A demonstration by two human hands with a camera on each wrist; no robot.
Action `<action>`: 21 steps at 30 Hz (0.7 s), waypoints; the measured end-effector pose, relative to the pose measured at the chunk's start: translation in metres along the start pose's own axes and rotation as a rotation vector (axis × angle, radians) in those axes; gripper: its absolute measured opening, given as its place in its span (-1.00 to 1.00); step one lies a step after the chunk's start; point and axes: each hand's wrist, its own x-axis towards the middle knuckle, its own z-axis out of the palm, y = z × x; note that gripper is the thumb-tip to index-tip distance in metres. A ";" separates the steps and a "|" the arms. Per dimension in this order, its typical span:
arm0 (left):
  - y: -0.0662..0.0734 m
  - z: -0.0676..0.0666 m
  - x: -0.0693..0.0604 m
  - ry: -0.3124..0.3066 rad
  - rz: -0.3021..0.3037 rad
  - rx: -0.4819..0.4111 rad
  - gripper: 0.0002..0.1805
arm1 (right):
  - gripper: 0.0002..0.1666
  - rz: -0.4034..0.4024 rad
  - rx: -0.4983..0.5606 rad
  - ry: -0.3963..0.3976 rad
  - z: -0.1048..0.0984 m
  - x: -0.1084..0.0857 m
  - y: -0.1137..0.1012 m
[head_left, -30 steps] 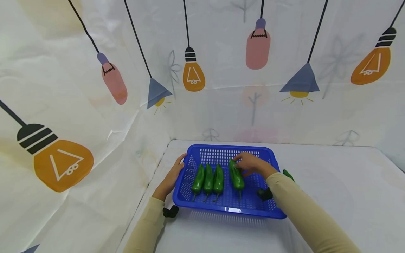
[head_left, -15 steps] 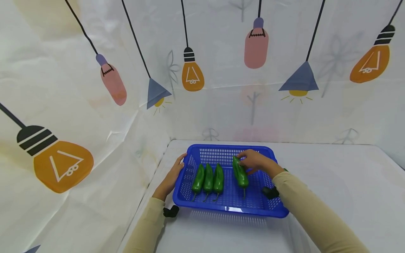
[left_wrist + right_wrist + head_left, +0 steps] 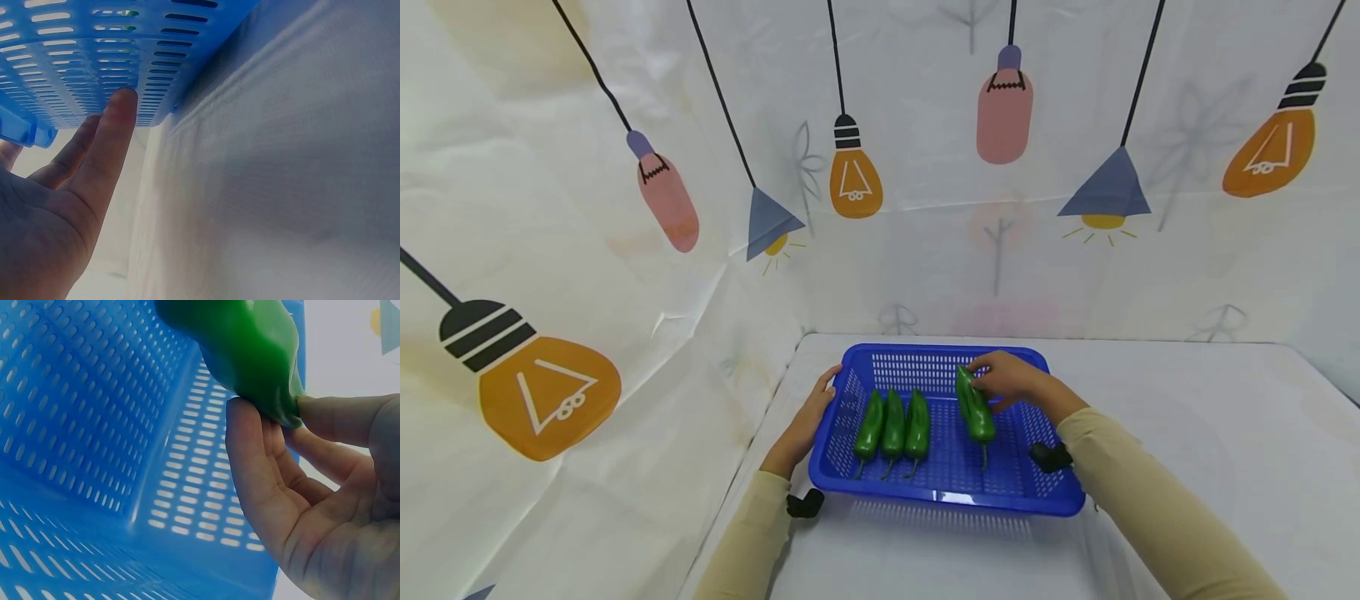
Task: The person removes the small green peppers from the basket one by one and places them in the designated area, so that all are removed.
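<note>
A blue plastic basket (image 3: 947, 497) with slotted walls stands on the white table. Inside, three long green peppers (image 3: 893, 427) lie side by side in its left half, stems toward the person. My right hand (image 3: 1006, 379) pinches a fourth green pepper (image 3: 977, 417) by its tip, thumb against fingers, its stem hanging down over the basket's right half. The right wrist view shows this pepper (image 3: 250, 350) between the fingertips, above the basket floor. At the left end, my left hand (image 3: 808, 417) touches the basket. In the left wrist view its straight finger (image 3: 106, 156) rests against the outer wall.
The white table (image 3: 1195, 433) extends to the right of the basket. Behind and to the left hangs a white sheet (image 3: 925, 267) printed with lamps and bulbs. Dark wrist-worn cameras (image 3: 805, 503) sit near both cuffs.
My right hand has drawn the pinched pepper a little right and up, away from the three peppers. A green thing beyond the right sleeve is now hidden. The left hand stays put.
</note>
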 end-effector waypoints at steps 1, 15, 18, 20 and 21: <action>0.000 0.000 0.000 0.000 -0.001 0.002 -0.44 | -0.46 -0.004 0.002 0.000 -0.001 -0.001 0.000; 0.003 0.001 0.000 -0.005 0.008 -0.004 -0.44 | -0.45 -0.042 -0.034 0.017 -0.017 -0.013 0.002; 0.003 0.002 0.000 -0.001 0.007 -0.005 -0.44 | -0.44 -0.045 -0.036 0.024 -0.021 -0.014 0.003; 0.003 0.002 0.000 0.000 0.004 -0.009 -0.44 | -0.43 -0.051 -0.039 0.027 -0.023 -0.015 0.003; 0.003 0.003 0.000 0.001 0.004 -0.009 -0.44 | -0.43 -0.053 -0.033 0.026 -0.024 -0.015 0.004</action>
